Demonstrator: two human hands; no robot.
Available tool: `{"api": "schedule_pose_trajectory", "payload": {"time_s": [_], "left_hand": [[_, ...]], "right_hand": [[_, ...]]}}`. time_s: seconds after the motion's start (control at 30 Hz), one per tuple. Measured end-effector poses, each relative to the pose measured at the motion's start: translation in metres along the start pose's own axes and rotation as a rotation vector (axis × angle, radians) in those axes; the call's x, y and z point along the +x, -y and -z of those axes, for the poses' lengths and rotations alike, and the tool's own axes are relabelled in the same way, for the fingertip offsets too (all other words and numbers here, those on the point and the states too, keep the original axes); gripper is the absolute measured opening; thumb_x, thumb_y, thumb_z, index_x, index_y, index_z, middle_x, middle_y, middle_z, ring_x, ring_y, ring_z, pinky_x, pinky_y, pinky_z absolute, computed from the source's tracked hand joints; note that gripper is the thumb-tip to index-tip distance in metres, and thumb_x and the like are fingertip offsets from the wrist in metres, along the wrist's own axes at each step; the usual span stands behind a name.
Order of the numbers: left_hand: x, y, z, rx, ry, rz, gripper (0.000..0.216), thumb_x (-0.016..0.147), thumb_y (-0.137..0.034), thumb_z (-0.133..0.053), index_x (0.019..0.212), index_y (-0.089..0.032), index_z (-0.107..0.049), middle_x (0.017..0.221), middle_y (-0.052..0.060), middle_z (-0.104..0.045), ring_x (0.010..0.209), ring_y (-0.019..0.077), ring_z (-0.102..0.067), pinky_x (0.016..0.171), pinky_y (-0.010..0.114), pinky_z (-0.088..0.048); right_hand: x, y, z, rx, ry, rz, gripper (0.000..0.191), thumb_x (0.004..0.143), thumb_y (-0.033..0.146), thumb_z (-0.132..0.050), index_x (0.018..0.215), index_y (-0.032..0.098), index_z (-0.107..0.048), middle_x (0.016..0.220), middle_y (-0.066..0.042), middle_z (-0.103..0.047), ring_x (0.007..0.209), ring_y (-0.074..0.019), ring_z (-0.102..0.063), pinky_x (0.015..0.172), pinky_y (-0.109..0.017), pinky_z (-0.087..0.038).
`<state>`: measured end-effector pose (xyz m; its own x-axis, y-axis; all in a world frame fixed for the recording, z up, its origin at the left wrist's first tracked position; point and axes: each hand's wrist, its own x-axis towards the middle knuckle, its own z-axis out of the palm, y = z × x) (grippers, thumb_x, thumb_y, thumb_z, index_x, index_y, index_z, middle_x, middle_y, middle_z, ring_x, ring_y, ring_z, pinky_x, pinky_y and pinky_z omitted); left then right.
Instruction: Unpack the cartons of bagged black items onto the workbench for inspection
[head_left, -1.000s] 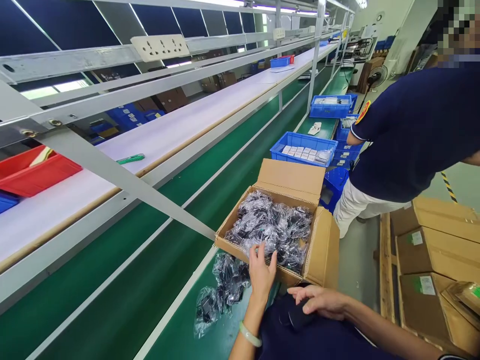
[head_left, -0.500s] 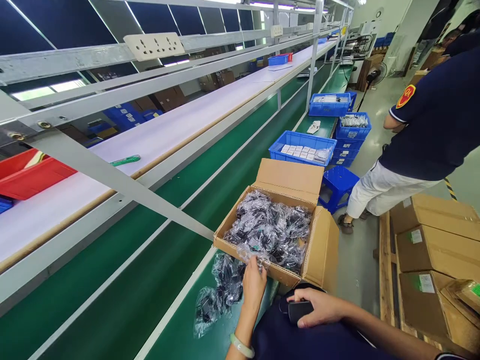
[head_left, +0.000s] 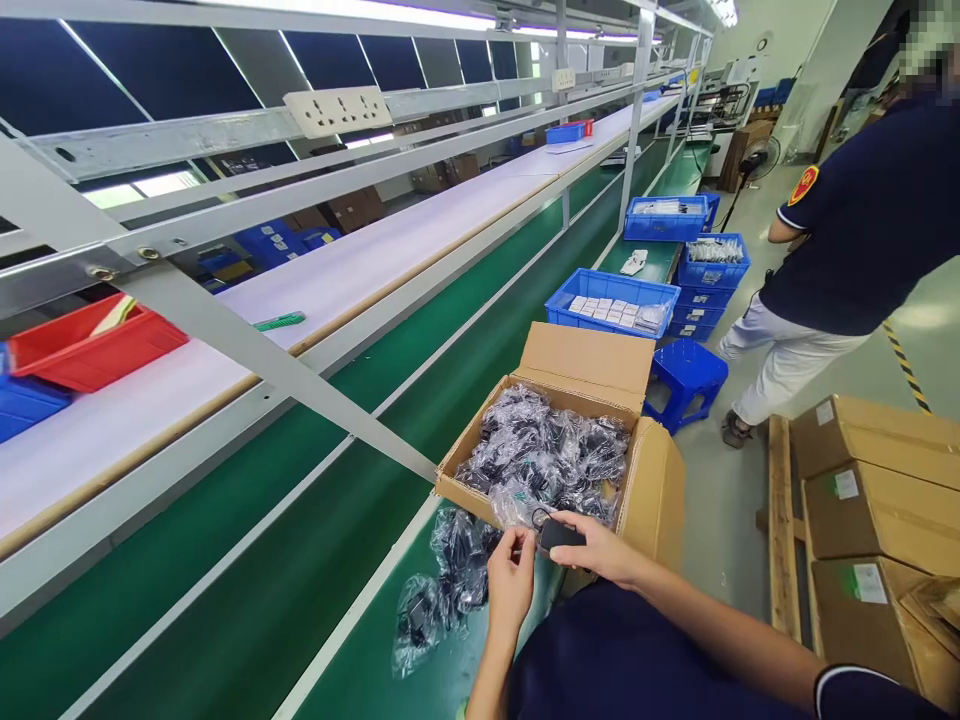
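My right hand is closed around a black power adapter, with a thin dark cable looping at its far end. Close beside it, my left hand pinches the near edge of a clear plastic bag. Both hands are at the near side of an open cardboard box, which is filled with bagged black adapters. More bagged adapters lie on the green bench, left of my left hand.
A blue bin with small white packs stands behind the box, near a blue stool. Stacked cartons rest on a wooden pallet at right. Another person stands beyond. A slanted metal brace meets the bench by the box.
My right hand has brought the adapter from my lap up to the box, beside my left hand. The camera view has shifted slightly. The other person has moved a little farther off.
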<state>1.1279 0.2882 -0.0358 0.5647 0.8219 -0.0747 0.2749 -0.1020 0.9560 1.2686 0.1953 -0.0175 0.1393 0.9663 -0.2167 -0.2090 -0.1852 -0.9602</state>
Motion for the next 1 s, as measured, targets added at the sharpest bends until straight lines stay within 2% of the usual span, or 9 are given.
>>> {"api": "schedule_pose_trajectory", "payload": {"time_s": [0.13, 0.33, 0.43, 0.53, 0.6, 0.7, 0.83, 0.9, 1.0], "left_hand": [[-0.007, -0.008, 0.007, -0.084, -0.072, 0.002, 0.040, 0.081, -0.054, -0.049, 0.074, -0.015, -0.052, 0.067, 0.001, -0.048, 0.063, 0.0134, -0.044, 0.058, 0.022, -0.035], [-0.013, -0.012, 0.010, -0.086, -0.145, -0.085, 0.035, 0.084, -0.049, -0.049, 0.077, -0.015, -0.053, 0.072, 0.003, -0.052, 0.068, 0.0148, -0.048, 0.066, 0.024, -0.039], [-0.013, -0.010, 0.012, -0.112, -0.187, -0.083, 0.035, 0.082, -0.049, -0.052, 0.078, -0.015, -0.055, 0.073, 0.003, -0.053, 0.069, 0.0151, -0.048, 0.066, 0.024, -0.039], [-0.013, -0.006, 0.016, -0.155, -0.217, -0.055, 0.034, 0.079, -0.050, -0.056, 0.083, -0.015, -0.055, 0.076, 0.003, -0.053, 0.071, 0.0152, -0.049, 0.068, 0.024, -0.040], [-0.013, -0.003, 0.019, -0.169, -0.205, -0.038, 0.034, 0.079, -0.048, -0.057, 0.088, -0.016, -0.055, 0.079, 0.003, -0.054, 0.074, 0.0153, -0.050, 0.070, 0.024, -0.040], [-0.015, 0.000, 0.019, -0.154, -0.150, -0.037, 0.032, 0.082, -0.046, -0.055, 0.092, -0.016, -0.053, 0.080, 0.003, -0.054, 0.075, 0.0150, -0.051, 0.071, 0.024, -0.040], [-0.017, -0.004, 0.016, -0.097, -0.130, -0.053, 0.030, 0.086, -0.046, -0.047, 0.092, -0.016, -0.052, 0.077, 0.002, -0.052, 0.070, 0.0143, -0.049, 0.065, 0.024, -0.040], [-0.019, -0.008, 0.017, -0.022, -0.127, -0.083, 0.029, 0.088, -0.044, -0.043, 0.091, -0.017, -0.052, 0.077, 0.003, -0.053, 0.069, 0.0145, -0.049, 0.065, 0.024, -0.040], [-0.023, -0.011, 0.021, 0.116, -0.110, -0.125, 0.027, 0.089, -0.040, -0.041, 0.094, -0.017, -0.054, 0.081, 0.005, -0.056, 0.073, 0.0162, -0.052, 0.064, 0.024, -0.040]], "right_hand": [[0.006, -0.008, 0.000, -0.184, 0.134, 0.095, 0.061, 0.070, 0.046, -0.068, 0.120, 0.015, -0.052, 0.119, -0.008, -0.054, 0.110, -0.0235, -0.049, 0.097, -0.039, -0.037], [0.008, -0.010, 0.001, -0.357, 0.291, 0.124, 0.069, 0.072, 0.044, -0.065, 0.130, 0.014, -0.044, 0.129, -0.011, -0.047, 0.118, -0.0251, -0.044, 0.102, -0.041, -0.032], [0.009, -0.009, -0.004, -0.232, 0.262, 0.062, 0.061, 0.067, 0.041, -0.069, 0.118, 0.015, -0.047, 0.117, -0.009, -0.053, 0.096, -0.0194, -0.054, 0.082, -0.032, -0.043], [0.007, -0.006, -0.007, 0.047, 0.133, -0.074, 0.058, 0.066, 0.044, -0.068, 0.111, 0.017, -0.044, 0.098, -0.006, -0.058, 0.066, -0.0107, -0.053, 0.053, -0.020, -0.035], [0.006, -0.003, -0.008, 0.168, 0.073, -0.107, 0.063, 0.068, 0.046, -0.066, 0.118, 0.016, -0.042, 0.081, -0.003, -0.059, 0.060, -0.0093, -0.050, 0.049, -0.018, -0.030], [0.006, 0.000, -0.007, 0.142, 0.160, -0.125, 0.067, 0.067, 0.044, -0.068, 0.121, 0.012, -0.045, 0.068, 0.000, -0.056, 0.056, -0.0087, -0.048, 0.050, -0.018, -0.030], [0.008, -0.008, -0.008, 0.020, 0.322, -0.145, 0.071, 0.064, 0.037, -0.071, 0.128, 0.016, -0.048, 0.090, -0.005, -0.059, 0.063, -0.0102, -0.053, 0.052, -0.019, -0.035], [0.010, -0.012, -0.010, 0.023, 0.305, -0.151, 0.081, 0.063, 0.035, -0.072, 0.136, 0.019, -0.039, 0.113, -0.009, -0.054, 0.067, -0.0102, -0.055, 0.053, -0.020, -0.036], [0.013, -0.013, -0.013, 0.108, 0.182, -0.163, 0.092, 0.063, 0.036, -0.070, 0.142, 0.027, -0.024, 0.141, -0.012, -0.029, 0.068, -0.0089, -0.056, 0.048, -0.019, -0.033]]}}
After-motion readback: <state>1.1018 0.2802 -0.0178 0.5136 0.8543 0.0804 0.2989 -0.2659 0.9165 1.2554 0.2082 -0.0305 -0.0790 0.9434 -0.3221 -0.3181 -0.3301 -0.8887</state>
